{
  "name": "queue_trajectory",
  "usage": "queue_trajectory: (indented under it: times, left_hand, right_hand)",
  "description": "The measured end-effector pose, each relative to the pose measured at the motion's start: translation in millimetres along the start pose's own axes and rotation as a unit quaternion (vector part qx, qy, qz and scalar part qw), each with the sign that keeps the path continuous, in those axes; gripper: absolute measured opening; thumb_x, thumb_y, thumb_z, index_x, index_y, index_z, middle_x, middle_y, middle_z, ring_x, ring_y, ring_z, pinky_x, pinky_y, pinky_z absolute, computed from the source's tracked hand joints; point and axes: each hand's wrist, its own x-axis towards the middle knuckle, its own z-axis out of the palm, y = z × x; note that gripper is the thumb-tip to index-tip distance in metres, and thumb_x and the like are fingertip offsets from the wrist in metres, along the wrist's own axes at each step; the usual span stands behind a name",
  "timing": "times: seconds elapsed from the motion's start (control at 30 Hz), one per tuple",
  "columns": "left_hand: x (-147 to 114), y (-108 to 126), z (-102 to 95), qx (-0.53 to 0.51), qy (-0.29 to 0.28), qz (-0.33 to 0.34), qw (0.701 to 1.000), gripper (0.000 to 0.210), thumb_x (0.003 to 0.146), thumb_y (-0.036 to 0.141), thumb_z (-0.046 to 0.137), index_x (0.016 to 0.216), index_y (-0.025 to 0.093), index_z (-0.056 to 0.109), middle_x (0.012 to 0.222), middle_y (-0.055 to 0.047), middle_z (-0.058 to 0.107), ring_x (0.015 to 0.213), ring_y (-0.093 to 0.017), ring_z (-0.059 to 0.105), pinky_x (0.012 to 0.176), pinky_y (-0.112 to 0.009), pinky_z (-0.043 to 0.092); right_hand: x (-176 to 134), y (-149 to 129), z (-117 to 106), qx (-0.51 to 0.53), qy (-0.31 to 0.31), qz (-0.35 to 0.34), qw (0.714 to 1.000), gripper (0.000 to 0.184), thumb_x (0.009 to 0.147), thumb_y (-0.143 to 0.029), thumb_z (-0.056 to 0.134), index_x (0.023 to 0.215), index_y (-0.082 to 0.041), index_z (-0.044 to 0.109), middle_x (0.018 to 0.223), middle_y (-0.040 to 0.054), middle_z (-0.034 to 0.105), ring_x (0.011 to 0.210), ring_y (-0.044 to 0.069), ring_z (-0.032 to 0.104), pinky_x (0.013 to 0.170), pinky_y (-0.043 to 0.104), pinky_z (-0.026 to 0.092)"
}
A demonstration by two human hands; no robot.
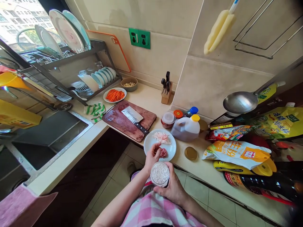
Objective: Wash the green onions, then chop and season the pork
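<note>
Left hand [151, 159] over plate [172, 152], right hand [176, 186] gripping jar [160, 174].
Left grip narrow, contents unclear; red meat [163, 153] just right of it.

White plate [148, 145]; red meat [163, 153]; pink-checked apron [151, 208].

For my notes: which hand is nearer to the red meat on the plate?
Left. The left hand reaches over the plate, fingertips close to the red meat; the right hand is farther back, holding a jar.
</note>
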Motion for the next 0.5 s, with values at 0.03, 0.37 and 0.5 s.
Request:
queue_trajectory:
  times: [0.03, 0.37, 0.5]
  left_hand:
    - [1.8, 0.3, -1.0, 0.025, -0.002, 0.014, 1.000, 0.032, 0.079, 0.041, 0.052, 0.103, 0.018, 0.052, 0.081, -0.002, 0.057, 0.072, -0.014, 0.055, 0.067, -0.026, 0.046]
    - [45.4, -13.0, -38.0, 0.230, -0.174, 0.109, 0.951, 0.022, 0.085, 0.024, 0.039, 0.096, 0.018, 0.057, 0.088, -0.005, 0.064, 0.081, -0.017, 0.058, 0.076, -0.030, 0.045]
    - [74.6, -5.3, -33.0, 0.276, -0.218, 0.131, 0.927, 0.024, 0.083, 0.018, 0.039, 0.094, 0.017, 0.059, 0.093, -0.007, 0.065, 0.087, -0.020, 0.057, 0.081, -0.034, 0.044]
  right_hand:
    - [0.8, 0.8, -1.4, 0.003, 0.018, 0.001, 1.000, 0.074, 0.056, -0.020, 0.070, 0.118, -0.021, 0.030, 0.113, 0.0074, 0.054, 0.100, 0.022, 0.055, 0.087, 0.036, 0.044]
    - [-6.6, 32.1, -31.4, -0.060, 0.130, 0.091, 0.985, 0.059, 0.062, -0.029, 0.063, 0.113, -0.022, 0.033, 0.107, 0.0069, 0.059, 0.098, 0.023, 0.058, 0.085, 0.039, 0.046]
    - [1.0, 31.2, -33.1, -0.105, 0.148, 0.097, 0.979, 0.059, 0.063, -0.032, 0.062, 0.114, -0.021, 0.035, 0.108, 0.0073, 0.058, 0.098, 0.023, 0.057, 0.084, 0.038, 0.046]
